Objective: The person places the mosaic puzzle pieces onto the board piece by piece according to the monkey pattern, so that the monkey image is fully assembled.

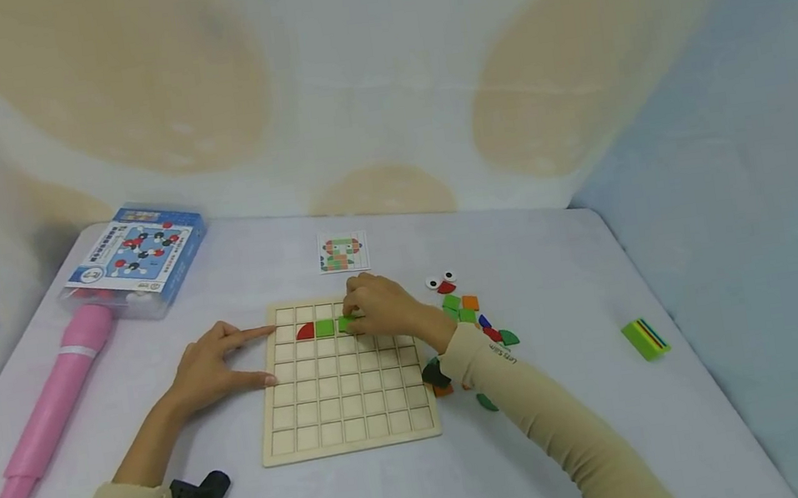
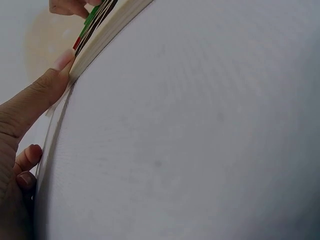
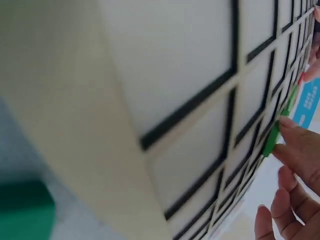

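A wooden grid board [image 1: 329, 410] lies on the table. In its second row sit a red quarter-circle tile [image 1: 305, 331] and a green square tile [image 1: 324, 328], side by side. My right hand [image 1: 382, 306] pinches another green square tile [image 3: 271, 138] between thumb and fingertips, just right of the first one. The right wrist view shows this tile at the board's surface. My left hand [image 1: 212, 369] touches the board's left edge with thumb and index finger spread apart and straight. Beyond the board lies a small picture card [image 1: 343, 252] with a coloured pattern.
Right of the board lie loose tiles, including an orange square [image 1: 470, 303] and a green quarter circle [image 1: 508, 337], plus round eye pieces [image 1: 450, 277]. A boxed set [image 1: 135, 254] and a pink stick-like object [image 1: 50, 413] are at left. A green block [image 1: 646, 339] sits far right.
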{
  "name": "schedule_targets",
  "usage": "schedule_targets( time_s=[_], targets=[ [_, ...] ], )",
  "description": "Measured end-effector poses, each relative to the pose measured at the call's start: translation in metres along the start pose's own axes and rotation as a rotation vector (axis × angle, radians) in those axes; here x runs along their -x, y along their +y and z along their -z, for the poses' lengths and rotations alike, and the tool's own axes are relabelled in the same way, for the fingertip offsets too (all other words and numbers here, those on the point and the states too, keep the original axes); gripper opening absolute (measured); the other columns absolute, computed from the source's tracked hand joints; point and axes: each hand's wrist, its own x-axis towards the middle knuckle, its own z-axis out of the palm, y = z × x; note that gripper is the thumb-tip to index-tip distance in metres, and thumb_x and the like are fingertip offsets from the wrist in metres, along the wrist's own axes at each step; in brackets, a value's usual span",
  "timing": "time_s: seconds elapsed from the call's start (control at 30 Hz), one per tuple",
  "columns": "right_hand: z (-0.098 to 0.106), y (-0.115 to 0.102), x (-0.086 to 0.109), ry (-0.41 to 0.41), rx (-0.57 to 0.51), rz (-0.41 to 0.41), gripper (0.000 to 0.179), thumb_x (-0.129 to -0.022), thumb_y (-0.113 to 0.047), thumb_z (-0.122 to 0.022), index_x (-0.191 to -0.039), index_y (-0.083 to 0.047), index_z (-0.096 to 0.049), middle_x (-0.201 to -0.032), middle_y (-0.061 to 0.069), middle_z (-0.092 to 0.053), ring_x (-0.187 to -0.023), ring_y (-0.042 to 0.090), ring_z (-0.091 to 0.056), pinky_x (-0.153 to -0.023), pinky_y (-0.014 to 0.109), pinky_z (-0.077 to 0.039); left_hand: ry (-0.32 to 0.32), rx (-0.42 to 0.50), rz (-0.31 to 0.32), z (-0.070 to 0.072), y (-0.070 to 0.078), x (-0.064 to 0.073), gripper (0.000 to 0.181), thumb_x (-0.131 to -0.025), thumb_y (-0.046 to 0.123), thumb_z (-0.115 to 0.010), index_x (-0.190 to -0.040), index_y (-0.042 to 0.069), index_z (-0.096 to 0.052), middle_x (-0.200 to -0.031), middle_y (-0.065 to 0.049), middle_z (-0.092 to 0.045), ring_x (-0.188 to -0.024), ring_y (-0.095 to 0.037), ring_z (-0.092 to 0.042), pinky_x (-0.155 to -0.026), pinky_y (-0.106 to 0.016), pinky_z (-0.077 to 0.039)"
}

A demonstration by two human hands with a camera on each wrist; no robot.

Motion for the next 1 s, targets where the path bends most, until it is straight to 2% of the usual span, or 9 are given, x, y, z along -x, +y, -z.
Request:
schedule_targets(
  time_s=[0.23,0.37,0.43,0.53,0.63,0.7,0.87,1.0],
  targets=[
    [0.0,-0.004,0.005,-0.004,-0.082,-0.058,0.015,-0.089,-0.029,-0.075,-0.095,-0.015,-0.076,-0.093,-0.001,-0.06,-0.088,0.015,-0.05,-0.076,0.027,-0.042,-0.005,-0.014,-0.008,0.001,0.006,0.001,0.08,-0.068,0.058,-0.084,-0.137,0.025,-0.061,-0.1,-0.005,-0.051,-0.081,-0.017,-0.043,-0.072,-0.034,-0.031],
    [0.0,-0.002,0.008,-0.028,-0.091,-0.068,0.023,-0.09,-0.033,-0.074,-0.105,-0.016,-0.077,-0.097,0.0,-0.061,-0.09,0.015,-0.052,-0.076,0.027,-0.041,-0.022,-0.017,0.019,0.0,0.003,0.004,0.081,-0.068,0.059,-0.084,-0.138,0.025,-0.061,-0.101,-0.006,-0.051,-0.083,-0.018,-0.044,-0.074,-0.036,-0.031],
    [0.0,0.003,0.013,-0.007,-0.102,-0.065,0.03,-0.091,-0.035,-0.072,-0.114,-0.016,-0.075,-0.101,0.001,-0.062,-0.091,0.014,-0.052,-0.078,0.028,-0.04,-0.032,-0.02,0.025,-0.001,0.002,0.005,0.082,-0.068,0.06,-0.083,-0.138,0.025,-0.06,-0.101,-0.006,-0.051,-0.083,-0.018,-0.044,-0.074,-0.036,-0.031],
    [0.006,0.017,0.028,0.086,-0.125,-0.072,0.033,-0.091,-0.033,-0.072,-0.119,-0.014,-0.073,-0.104,0.005,-0.062,-0.092,0.017,-0.053,-0.08,0.032,-0.041,-0.033,-0.024,0.021,-0.001,0.001,0.006,0.083,-0.068,0.061,-0.083,-0.139,0.025,-0.06,-0.102,-0.007,-0.051,-0.084,-0.019,-0.044,-0.073,-0.036,-0.032],
    [0.017,0.037,0.048,0.193,-0.139,-0.114,0.026,-0.091,-0.024,-0.074,-0.112,-0.01,-0.075,-0.101,0.007,-0.062,-0.091,0.02,-0.054,-0.081,0.035,-0.042,-0.026,-0.029,0.019,0.002,0.001,0.005,0.083,-0.068,0.061,-0.083,-0.139,0.025,-0.06,-0.103,-0.007,-0.051,-0.084,-0.019,-0.044,-0.073,-0.036,-0.031],
    [0.023,0.051,0.063,0.231,-0.115,-0.156,0.021,-0.089,-0.021,-0.075,-0.105,-0.007,-0.077,-0.099,0.008,-0.062,-0.09,0.021,-0.054,-0.081,0.037,-0.044,-0.025,-0.031,0.02,0.004,0.001,0.005,0.083,-0.068,0.06,-0.083,-0.139,0.024,-0.06,-0.104,-0.008,-0.051,-0.084,-0.02,-0.045,-0.074,-0.037,-0.031],
    [0.027,0.081,0.093,0.206,-0.003,-0.27,0.02,-0.086,-0.022,-0.078,-0.097,-0.005,-0.078,-0.097,0.009,-0.063,-0.091,0.023,-0.055,-0.08,0.038,-0.047,-0.032,-0.02,0.02,0.004,0.002,0.004,0.083,-0.068,0.06,-0.083,-0.139,0.025,-0.059,-0.104,-0.008,-0.051,-0.083,-0.02,-0.044,-0.074,-0.037,-0.031],
    [0.024,0.093,0.109,0.147,0.063,-0.309,0.025,-0.086,-0.027,-0.078,-0.097,-0.004,-0.078,-0.097,0.008,-0.062,-0.09,0.022,-0.055,-0.079,0.037,-0.048,-0.031,-0.007,0.012,0.001,0.003,0.001,0.083,-0.068,0.059,-0.084,-0.139,0.025,-0.059,-0.102,-0.007,-0.05,-0.082,-0.019,-0.042,-0.073,-0.036,-0.03]
  ],
)
